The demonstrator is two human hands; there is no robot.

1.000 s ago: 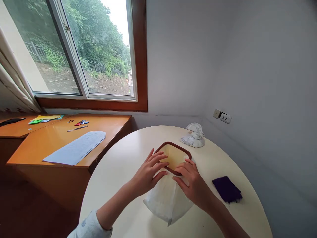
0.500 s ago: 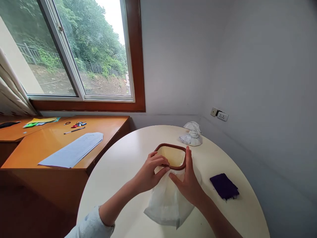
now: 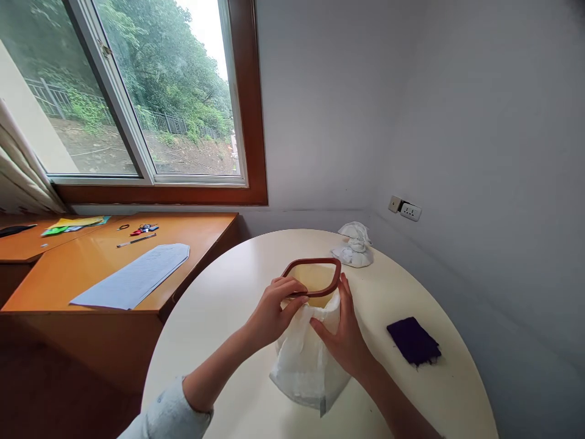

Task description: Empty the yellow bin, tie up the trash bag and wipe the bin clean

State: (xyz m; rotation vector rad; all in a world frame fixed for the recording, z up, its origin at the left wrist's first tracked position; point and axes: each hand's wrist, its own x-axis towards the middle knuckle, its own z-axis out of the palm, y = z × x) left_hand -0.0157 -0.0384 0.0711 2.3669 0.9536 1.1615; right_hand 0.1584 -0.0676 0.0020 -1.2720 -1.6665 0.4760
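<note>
A small trash bin (image 3: 315,277) with a cream inside and a brown rim stands on the round table, a white plastic bag (image 3: 304,366) hanging over its outside. The brown rim (image 3: 315,261) is tilted, higher at the back right. My left hand (image 3: 274,305) pinches the front left of the rim between thumb and fingers. On the right side, my right hand (image 3: 342,332) grips the bag against the bin, thumb in front and fingers along the side. The gathered edge of the bag lies just below the rim, and a strip of cream wall shows between them.
A knotted white plastic bag (image 3: 355,247) lies at the back of the round table (image 3: 219,305). To the right is a folded dark purple cloth (image 3: 414,341). The wooden desk (image 3: 210,228) at left holds paper sheets (image 3: 132,277), a pen (image 3: 136,241) and small items.
The rim has risen at the back right and tilted. The bag's edge has slid down below it, showing the cream wall. Both hands have shifted only slightly.
</note>
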